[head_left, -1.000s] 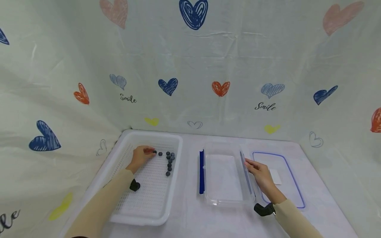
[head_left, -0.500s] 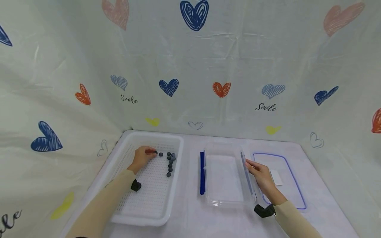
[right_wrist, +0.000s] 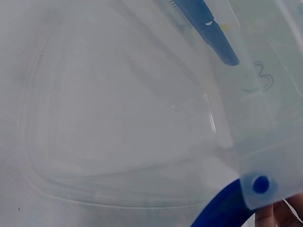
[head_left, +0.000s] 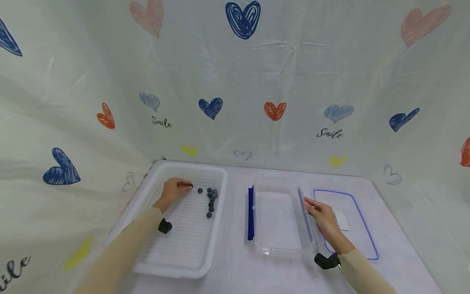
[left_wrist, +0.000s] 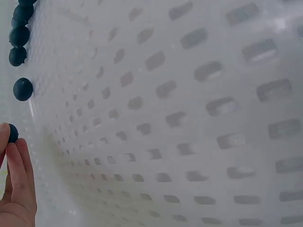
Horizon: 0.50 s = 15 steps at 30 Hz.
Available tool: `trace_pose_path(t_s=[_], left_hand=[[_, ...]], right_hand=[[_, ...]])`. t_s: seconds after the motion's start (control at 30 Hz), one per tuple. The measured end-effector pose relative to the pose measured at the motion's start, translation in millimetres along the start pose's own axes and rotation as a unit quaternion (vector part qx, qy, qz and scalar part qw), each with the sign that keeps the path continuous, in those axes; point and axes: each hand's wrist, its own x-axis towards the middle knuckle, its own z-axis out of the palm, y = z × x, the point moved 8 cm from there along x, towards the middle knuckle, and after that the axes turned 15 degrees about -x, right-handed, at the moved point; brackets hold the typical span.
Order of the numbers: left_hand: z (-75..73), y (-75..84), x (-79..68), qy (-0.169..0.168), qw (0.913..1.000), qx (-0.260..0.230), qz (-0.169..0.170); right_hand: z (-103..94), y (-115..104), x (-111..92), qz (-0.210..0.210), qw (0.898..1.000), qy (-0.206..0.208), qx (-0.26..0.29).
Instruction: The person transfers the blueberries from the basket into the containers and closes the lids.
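Observation:
My left hand [head_left: 173, 193] is over the far part of a white perforated basket [head_left: 176, 272]. Between thumb and fingertips it pinches a dark blueberry [left_wrist: 13, 134], seen at the left edge of the left wrist view. A single blueberry [head_left: 200, 190] lies just right of those fingers, and several more blueberries [head_left: 211, 204] form a line along the basket's right side. My right hand [head_left: 324, 220] grips the right edge of a clear plastic box [head_left: 277, 250]. In the right wrist view its fingers show beside a blue latch [right_wrist: 227, 204] at the box's corner.
A clear lid with a blue sealing rim [head_left: 363, 220] lies on the table right of the box, with a white rectangle [head_left: 341, 220] on it. Another blue latch [head_left: 251, 214] sticks out on the box's left. Behind the table hangs a heart-printed sheet [head_left: 242, 81].
My left hand, with the pinched blueberry, has shifted slightly up and left, away from the neighbouring berry. The right hand keeps its grip on the box. The head view has shifted a little.

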Motion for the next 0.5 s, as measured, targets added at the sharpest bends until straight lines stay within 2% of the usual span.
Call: trace_pose_path(t_s=[0.5], left_hand=[[-3.7, 32.2, -1.3, -0.015, 0.9997, -0.014, 0.013]], right_hand=[[-0.1, 1.9, 0.8, 0.002, 1.0, -0.005, 0.004]])
